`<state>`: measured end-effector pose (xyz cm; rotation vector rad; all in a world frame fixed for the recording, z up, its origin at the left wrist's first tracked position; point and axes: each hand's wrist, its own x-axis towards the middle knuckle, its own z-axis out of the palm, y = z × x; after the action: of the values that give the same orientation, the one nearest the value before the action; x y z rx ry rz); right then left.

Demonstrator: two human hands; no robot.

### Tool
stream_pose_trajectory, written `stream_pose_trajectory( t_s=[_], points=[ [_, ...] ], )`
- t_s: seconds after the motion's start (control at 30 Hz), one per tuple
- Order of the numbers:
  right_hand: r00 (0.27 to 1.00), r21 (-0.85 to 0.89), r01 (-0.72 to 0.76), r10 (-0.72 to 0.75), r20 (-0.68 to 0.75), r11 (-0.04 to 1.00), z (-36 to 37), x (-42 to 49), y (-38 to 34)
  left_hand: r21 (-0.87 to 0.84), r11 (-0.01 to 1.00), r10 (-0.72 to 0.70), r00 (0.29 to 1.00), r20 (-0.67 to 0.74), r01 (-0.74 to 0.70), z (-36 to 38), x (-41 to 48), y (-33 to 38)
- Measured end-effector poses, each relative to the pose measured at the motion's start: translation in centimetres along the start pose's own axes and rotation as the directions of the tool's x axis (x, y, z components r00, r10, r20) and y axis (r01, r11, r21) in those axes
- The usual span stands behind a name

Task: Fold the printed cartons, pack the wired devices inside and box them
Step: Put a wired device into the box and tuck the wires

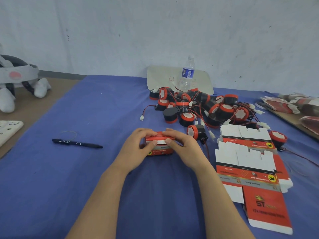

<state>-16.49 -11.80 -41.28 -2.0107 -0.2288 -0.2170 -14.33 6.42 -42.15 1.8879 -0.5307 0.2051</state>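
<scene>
Carton: the small red printed carton [159, 144] sits on the blue tabletop [86, 169] right in front of me, and I place everything else from it.
Left hand: my left hand [138, 145] grips the carton's left end, with the fingers curled over the top and the thumb on the white flap edge facing me.
Right hand: my right hand [183, 145] grips the right end the same way, thumb on that flap.
Why two hands: with one on each end the walls stay square while my thumbs work the flap. I judge I'm closing or tucking it.
Contents: I cannot tell whether a device is inside, because my fingers cover the opening.
Wired devices: the heap of red-and-black wired devices [198, 107] lies behind the carton and to its right, wires tangled.
Nearest device: one device [196, 131] sits just beyond my right hand, probably my next pick.
Flat cartons: the unfolded blanks [246, 163] lie to the right of the carton, spread out so I can take one at a time.
Pen: a black pen [77, 143] lies well to the left of the carton.
Water bottle: the water bottle [187, 73] stands far behind the carton, past the heap.
Progress: early, judging by how many devices are loose.
Risk: if I press unevenly, the flap may buckle.
</scene>
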Motion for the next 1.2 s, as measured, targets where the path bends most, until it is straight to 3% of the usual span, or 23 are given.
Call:
stream_pose_trajectory(
  t_s=[0.2, 0.67, 0.87, 1.03, 1.2],
  points=[
    [1.0, 0.018, 0.006, -0.006, 0.015, 1.0, -0.05, -0.03, -0.12, -0.076, 0.996, -0.043, 0.997, 0.066, 0.048, 0.03, -0.21, 0.19],
    [0.983, 0.023, -0.023, 0.019, 0.182, 0.999, -0.8, -0.42, 0.02, -0.034, 0.982, -0.175, 0.967, 0.185, 0.184, 0.35, -0.15, 0.65],
    [0.988, 0.016, -0.021, 0.018, 0.154, 1.0, -0.61, -0.28, 0.0, -0.08, 0.976, -0.19, 0.969, 0.156, 0.204, 0.5, -0.2, 0.96],
    [0.996, -0.013, -0.009, 0.01, 0.086, 1.0, 0.01, -0.13, 0.09, -0.012, 0.988, -0.151, 0.977, 0.149, 0.155, 0.49, -0.24, 0.68],
    [0.991, -0.002, -0.042, 0.042, 0.125, 0.999, -0.28, -0.3, 0.06, 0.026, 0.987, -0.161, 0.972, 0.17, 0.159, 0.35, -0.28, 0.79]
  ],
)
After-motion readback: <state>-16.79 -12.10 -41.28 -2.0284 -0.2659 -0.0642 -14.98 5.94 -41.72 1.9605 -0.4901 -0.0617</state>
